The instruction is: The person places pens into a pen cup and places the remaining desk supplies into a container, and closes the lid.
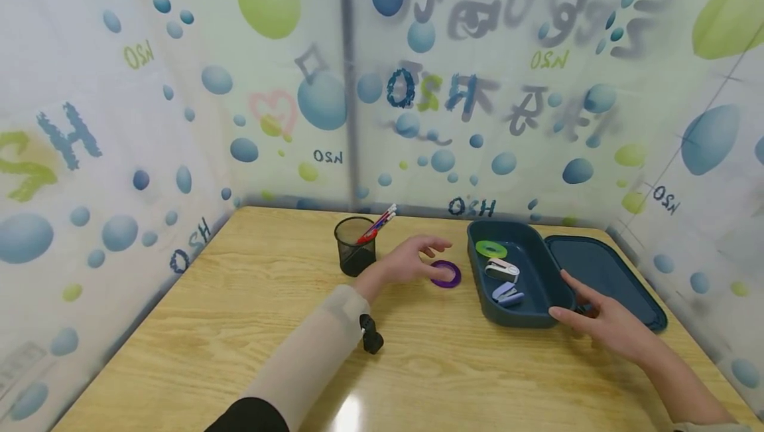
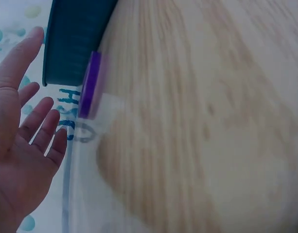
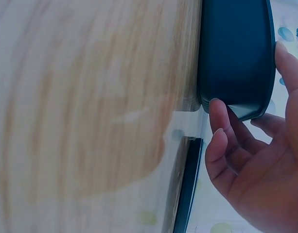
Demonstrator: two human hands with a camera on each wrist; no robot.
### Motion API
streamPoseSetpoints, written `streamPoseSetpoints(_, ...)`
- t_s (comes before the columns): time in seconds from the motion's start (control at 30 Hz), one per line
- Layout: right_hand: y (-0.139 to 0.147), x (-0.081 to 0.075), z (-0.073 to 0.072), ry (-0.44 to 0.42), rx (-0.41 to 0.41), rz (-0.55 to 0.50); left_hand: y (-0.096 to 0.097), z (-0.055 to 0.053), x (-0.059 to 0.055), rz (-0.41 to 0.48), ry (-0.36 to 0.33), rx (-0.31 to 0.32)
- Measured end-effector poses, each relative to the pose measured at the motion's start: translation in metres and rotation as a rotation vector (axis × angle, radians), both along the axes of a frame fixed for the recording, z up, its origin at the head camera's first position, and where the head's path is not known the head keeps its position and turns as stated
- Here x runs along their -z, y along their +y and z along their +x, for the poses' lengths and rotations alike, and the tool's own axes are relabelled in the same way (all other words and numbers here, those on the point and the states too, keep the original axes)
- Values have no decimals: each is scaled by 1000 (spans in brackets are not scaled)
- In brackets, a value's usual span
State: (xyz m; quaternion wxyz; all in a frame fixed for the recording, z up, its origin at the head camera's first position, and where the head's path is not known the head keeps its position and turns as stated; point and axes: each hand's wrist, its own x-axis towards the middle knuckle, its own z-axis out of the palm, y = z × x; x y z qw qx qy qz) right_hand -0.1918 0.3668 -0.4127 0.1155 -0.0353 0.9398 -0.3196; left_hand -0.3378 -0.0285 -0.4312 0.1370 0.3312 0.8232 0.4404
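Observation:
My left hand (image 1: 412, 261) reaches over the table beside a purple tape roll (image 1: 457, 275), its fingers loosely spread and nothing held. In the left wrist view, a gap separates those fingers from the roll (image 2: 90, 85). The dark blue open box (image 1: 537, 316) stands just right of it. Inside lie a green tape roll (image 1: 492, 250), a small white stapler-like item (image 1: 503, 270) and a light purple one (image 1: 507, 295). With thumb and fingers around its near right corner, my right hand (image 1: 615, 324) holds the box; the right wrist view shows fingertips against its outer wall (image 3: 236, 58).
A flat dark blue lid (image 1: 603, 273) lies on the table right of the box. Behind my left wrist stands a black mesh pen cup (image 1: 356, 256) with several pens (image 1: 382, 218). Patterned curtains (image 1: 406, 173) bound the back and sides of the wooden table (image 1: 268, 273).

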Motion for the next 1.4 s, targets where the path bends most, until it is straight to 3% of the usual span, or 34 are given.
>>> streamPoseSetpoints(0.27,-1,0,0,-12,-3,-8,-5,0,9,-96,-77,-24)
streamPoseSetpoints(0.77,0,1,-1,-26,12,3,1,-4,20,-168,-57,-33)
streamPoseSetpoints(0.97,0,2,-1,-20,9,-2,3,-4,20,-200,-30,-36)
streamPoseSetpoints(1.4,-1,0,0,-15,4,4,3,-1,17,-207,-67,-69)
